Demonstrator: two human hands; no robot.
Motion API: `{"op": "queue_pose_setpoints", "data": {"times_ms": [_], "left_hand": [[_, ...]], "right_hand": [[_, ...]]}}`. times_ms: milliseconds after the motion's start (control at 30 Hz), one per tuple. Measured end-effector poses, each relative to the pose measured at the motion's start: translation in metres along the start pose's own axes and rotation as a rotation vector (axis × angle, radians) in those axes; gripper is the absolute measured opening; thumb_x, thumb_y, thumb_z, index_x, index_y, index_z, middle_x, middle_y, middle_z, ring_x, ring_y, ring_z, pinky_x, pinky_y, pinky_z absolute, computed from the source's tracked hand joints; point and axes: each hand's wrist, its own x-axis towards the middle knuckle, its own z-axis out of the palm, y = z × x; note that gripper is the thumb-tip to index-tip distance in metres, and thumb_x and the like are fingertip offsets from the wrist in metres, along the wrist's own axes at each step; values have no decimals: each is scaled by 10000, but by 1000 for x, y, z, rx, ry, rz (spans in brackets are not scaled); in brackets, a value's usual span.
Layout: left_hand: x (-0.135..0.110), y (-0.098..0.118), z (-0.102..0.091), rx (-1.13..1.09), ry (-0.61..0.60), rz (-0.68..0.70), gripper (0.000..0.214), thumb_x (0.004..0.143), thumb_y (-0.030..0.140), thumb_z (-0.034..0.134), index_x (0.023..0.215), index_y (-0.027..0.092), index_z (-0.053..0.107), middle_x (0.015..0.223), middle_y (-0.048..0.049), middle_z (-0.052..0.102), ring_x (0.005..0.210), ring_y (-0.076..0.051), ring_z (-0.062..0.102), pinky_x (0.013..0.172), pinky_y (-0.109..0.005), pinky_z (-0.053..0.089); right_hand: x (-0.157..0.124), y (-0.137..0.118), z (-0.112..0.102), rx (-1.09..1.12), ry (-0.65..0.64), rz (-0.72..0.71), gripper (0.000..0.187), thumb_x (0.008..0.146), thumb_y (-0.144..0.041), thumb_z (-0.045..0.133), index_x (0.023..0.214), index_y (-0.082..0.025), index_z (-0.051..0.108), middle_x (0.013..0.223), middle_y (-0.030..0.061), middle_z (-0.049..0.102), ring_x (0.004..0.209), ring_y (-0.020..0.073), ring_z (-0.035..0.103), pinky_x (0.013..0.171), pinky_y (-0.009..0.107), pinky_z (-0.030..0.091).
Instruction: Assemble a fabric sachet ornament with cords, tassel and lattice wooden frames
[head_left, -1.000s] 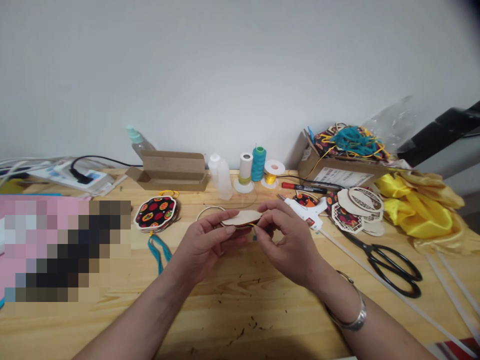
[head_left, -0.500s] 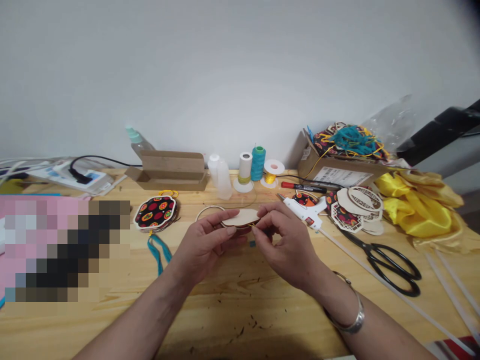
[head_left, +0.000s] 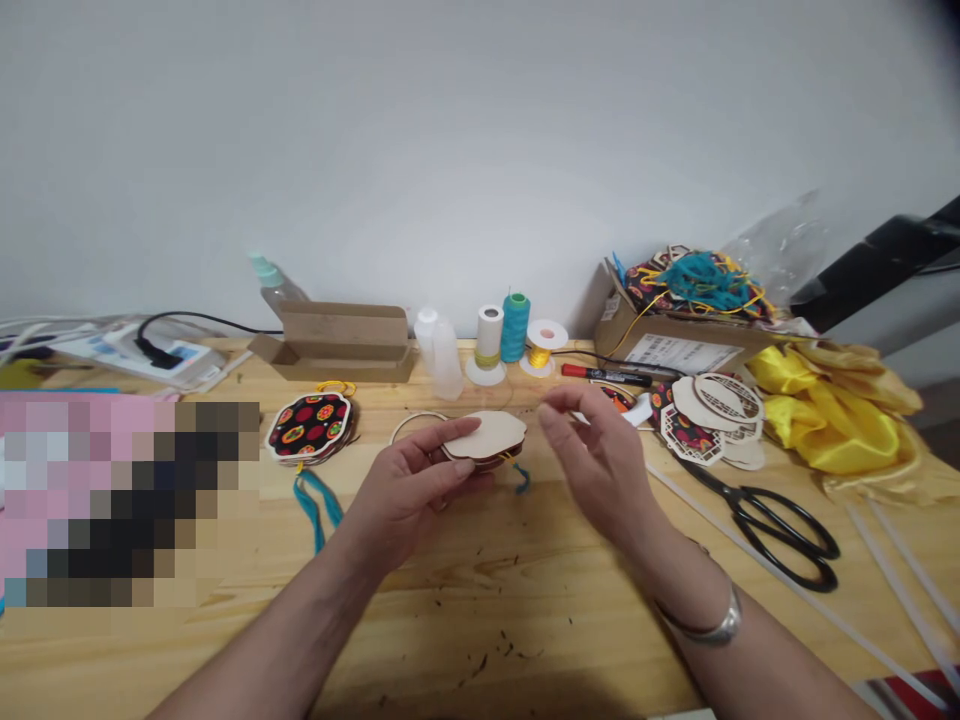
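Note:
My left hand (head_left: 409,480) pinches a scalloped wooden ornament (head_left: 489,436) between thumb and fingers, its pale plain face turned up. A darker layer shows beneath that face. From its right end hang a bit of yellow cord and a short teal tassel (head_left: 521,478). My right hand (head_left: 600,455) is raised just right of the ornament, apart from it, fingers loosely bent and nothing visible in them. Behind that hand, a white glue gun (head_left: 639,412) is mostly hidden. A finished-looking patterned ornament (head_left: 311,425) with a teal tassel (head_left: 319,505) lies to the left.
Thread spools (head_left: 516,328), white bottles (head_left: 442,355) and an open cardboard box (head_left: 345,345) line the wall. On the right are a red-and-black marker (head_left: 606,375), wooden cutouts (head_left: 694,405), black scissors (head_left: 784,535), glue sticks (head_left: 739,545), yellow satin (head_left: 840,410) and a filled box (head_left: 675,345).
My right hand has let go of the yellow cord and moved right, away from the ornament. The teal tassel now hangs in view. My left hand keeps its hold.

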Motion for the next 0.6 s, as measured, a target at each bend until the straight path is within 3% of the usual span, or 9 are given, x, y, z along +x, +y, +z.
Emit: {"op": "queue_pose_setpoints", "data": {"times_ms": [100,200,400,600], "left_hand": [[0,1,-1,14,-13,7,344,696,79,680,1029,163,657,1018,-94,706,863,-198,673,748,-273,546],[0,0,-2,46,-25,8,352,688,74,681,1025,171,661,1029,-85,701,868,-191,666,742,-281,551],[-1,-3,-6,110,-125,-3,400,668,87,692,1047,207,652,1013,-70,698,901,-195,648,760,-292,540],[0,-5,-8,175,-155,2,412,674,72,679,1051,233,641,1026,-49,680,910,-174,627,776,-276,523]], "right_hand": [[10,9,-3,302,-218,400,345,792,-473,531,810,-138,608,761,49,586,651,127,536,535,242,443],[14,13,-4,572,-442,621,354,766,-466,580,794,-117,631,707,43,599,575,96,544,478,196,413],[15,15,-4,683,-486,741,265,723,-362,654,792,-107,631,605,19,590,472,68,516,405,161,381],[14,18,-1,661,-468,714,230,639,-262,719,791,-112,635,602,-4,588,438,47,488,373,152,349]]}}
